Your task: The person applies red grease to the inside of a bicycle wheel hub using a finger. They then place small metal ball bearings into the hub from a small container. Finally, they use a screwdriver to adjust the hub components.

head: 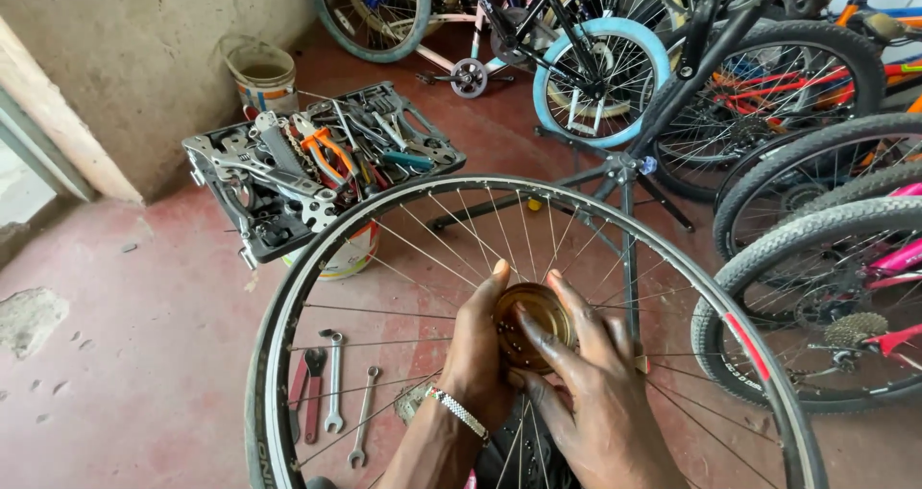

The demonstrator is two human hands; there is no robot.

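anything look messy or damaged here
Yes. The open tool case sits tilted on a paint bucket, its tools heaped loosely. Spanners lie loose on the floor, which has a chipped patch at left. The wheel itself shows no visible damage.
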